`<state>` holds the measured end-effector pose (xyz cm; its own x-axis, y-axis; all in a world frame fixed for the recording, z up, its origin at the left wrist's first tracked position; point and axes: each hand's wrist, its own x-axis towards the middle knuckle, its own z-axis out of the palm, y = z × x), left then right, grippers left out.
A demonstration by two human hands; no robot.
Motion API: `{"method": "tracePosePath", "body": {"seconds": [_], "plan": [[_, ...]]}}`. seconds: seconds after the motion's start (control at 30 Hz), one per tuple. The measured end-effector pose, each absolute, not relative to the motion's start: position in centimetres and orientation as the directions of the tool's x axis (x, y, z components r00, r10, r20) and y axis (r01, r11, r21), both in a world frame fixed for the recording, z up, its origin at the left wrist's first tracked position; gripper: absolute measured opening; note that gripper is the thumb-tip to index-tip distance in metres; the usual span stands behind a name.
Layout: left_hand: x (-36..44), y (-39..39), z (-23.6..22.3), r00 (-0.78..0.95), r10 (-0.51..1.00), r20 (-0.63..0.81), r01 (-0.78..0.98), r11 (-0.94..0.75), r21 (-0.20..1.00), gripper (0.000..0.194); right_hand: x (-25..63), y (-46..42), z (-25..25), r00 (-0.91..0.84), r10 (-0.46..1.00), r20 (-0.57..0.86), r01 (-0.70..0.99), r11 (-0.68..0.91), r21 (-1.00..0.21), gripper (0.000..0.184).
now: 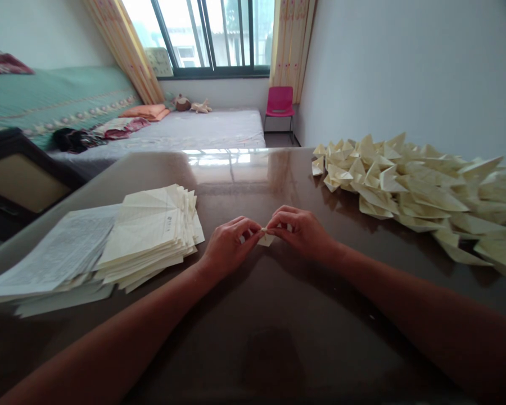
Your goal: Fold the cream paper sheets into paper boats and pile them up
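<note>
Between my two hands is a small folded piece of cream paper [266, 240], held just above or on the brown tabletop. My left hand [231, 243] pinches its left upper edge with thumb and fingertips. On the opposite side, my right hand [300, 230] pinches the paper the same way, and the fingertips of both hands nearly meet. My fingers cover much of the paper's top, so its full shape is hidden. To the left of my left hand lies a stack of creased cream paper sheets [145, 230], the top one bearing a little print.
Printed sheets [63, 247] lie left of the stack. A large heap of folded paper shapes [421, 185] spreads along the right side of the glossy table [253, 332]. Beyond the table stand a bed [223, 126] and a pink chair [280, 102]; a dark chair [23, 174] is at the left.
</note>
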<state>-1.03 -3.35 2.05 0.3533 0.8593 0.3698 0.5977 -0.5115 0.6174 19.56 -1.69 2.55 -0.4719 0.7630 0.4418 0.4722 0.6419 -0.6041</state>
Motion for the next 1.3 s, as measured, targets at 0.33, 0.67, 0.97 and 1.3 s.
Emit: {"method": "tracePosePath", "body": {"seconds": [0.33,0.67,0.97,1.3], "plan": [[-1.3,-3.2,2.1,0.393,0.825,0.405,0.571,-0.565,0.595,0.021,19.5,-1.5,2.6,-0.463,0.783,0.414,0.444,0.610,-0.657,0.012],[-1.8,-2.0,1.4,0.200,0.932,0.304,0.493,-0.363,0.791,0.021,20.1,0.2,1.1,-0.328,0.906,0.268,0.260,0.360,-0.896,0.021],[-2.0,-0.7,1.0,0.064,0.991,0.120,0.229,-0.131,0.965,0.029,19.9,0.9,0.9,-0.173,0.985,0.027,-0.075,0.014,-0.997,0.035],[-1.7,-1.4,0.8,0.317,0.915,0.248,0.374,-0.361,0.854,0.028,20.0,0.6,0.6,-0.272,0.946,0.177,0.116,0.214,-0.970,0.025]]}}
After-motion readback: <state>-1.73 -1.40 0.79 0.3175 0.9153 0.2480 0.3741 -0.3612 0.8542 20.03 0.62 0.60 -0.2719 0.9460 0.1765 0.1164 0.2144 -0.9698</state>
